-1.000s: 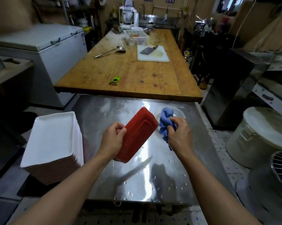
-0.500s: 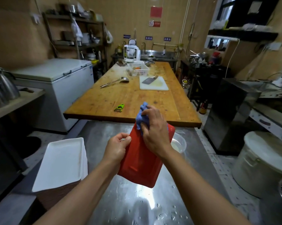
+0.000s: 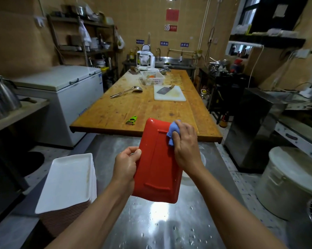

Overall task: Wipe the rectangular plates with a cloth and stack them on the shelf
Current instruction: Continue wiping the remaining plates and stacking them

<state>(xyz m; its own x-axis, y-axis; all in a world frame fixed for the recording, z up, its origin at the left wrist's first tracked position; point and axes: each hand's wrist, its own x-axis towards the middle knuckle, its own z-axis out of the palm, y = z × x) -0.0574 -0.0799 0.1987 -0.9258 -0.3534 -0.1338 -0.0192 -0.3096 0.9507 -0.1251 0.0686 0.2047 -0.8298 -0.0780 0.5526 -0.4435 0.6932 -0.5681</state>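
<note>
A red rectangular plate (image 3: 157, 164) is held upright above the wet steel table (image 3: 169, 225), its underside facing me. My left hand (image 3: 125, 165) grips its left edge, thumb over the rim. My right hand (image 3: 185, 144) holds a bunched blue cloth (image 3: 172, 131) against the plate's upper right part. A tall stack of rectangular plates (image 3: 69, 184), white on top with reddish edges below, stands at the table's left side.
A long wooden table (image 3: 144, 108) lies beyond, with a green peeler (image 3: 131, 120), a ladle (image 3: 126, 92), a cutting board with a cleaver (image 3: 168, 92) and a white basket (image 3: 152, 78). A white chest freezer (image 3: 65, 97) stands left, a large lidded pot (image 3: 292, 182) right.
The view has tilted up and the plate has risen with it. My right hand carried the cloth from beside the plate onto its underside and slid it toward the upper right.
</note>
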